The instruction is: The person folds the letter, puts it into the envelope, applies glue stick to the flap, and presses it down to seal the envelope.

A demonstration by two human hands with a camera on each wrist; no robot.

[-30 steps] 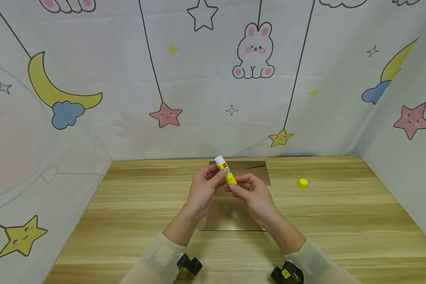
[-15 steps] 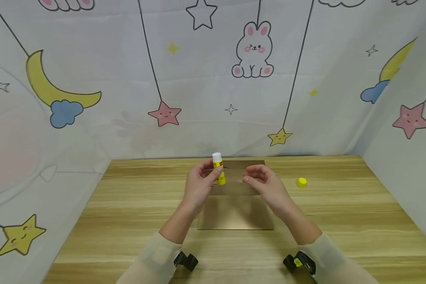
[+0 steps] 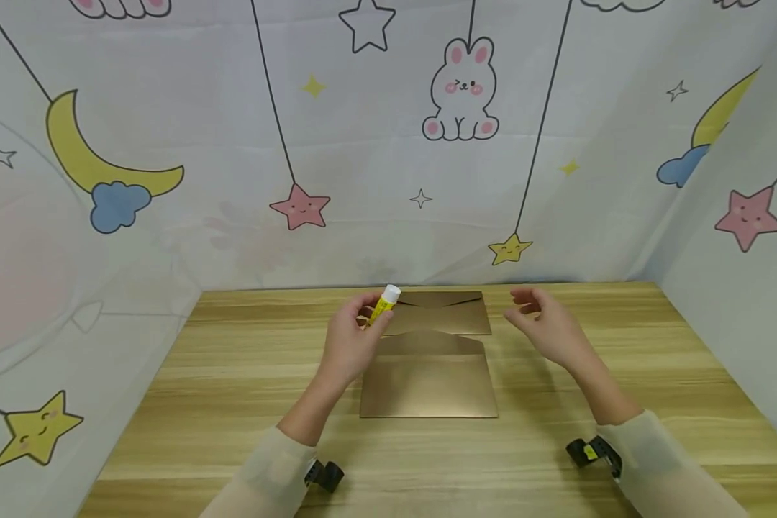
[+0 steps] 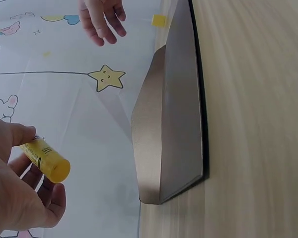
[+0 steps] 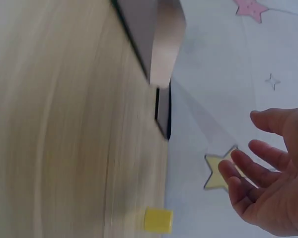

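Note:
My left hand [image 3: 352,338] pinches a yellow glue stick [image 3: 382,306] between thumb and fingers, its white end pointing up and to the right. In the left wrist view the yellow base of the glue stick [image 4: 52,166] faces the camera. My right hand [image 3: 547,327] hangs over the table to the right, fingers loosely bent and holding nothing. Below and between the hands lies a bronze envelope [image 3: 429,387], its flap raised on the far side. The yellow cap [image 5: 158,220] stands on the table near my right hand, which hides it in the head view.
Behind the front envelope lies a second bronze envelope [image 3: 450,316], flap folded down. The wooden table [image 3: 233,403] ends at a white printed cloth [image 3: 375,144] along the back and sides. A black wrist camera [image 3: 592,453] sits on the right sleeve.
My right hand has let go of the glue stick's base and moved right, over the cap. My left hand has drawn slightly left with the glue stick, which now tilts rightward.

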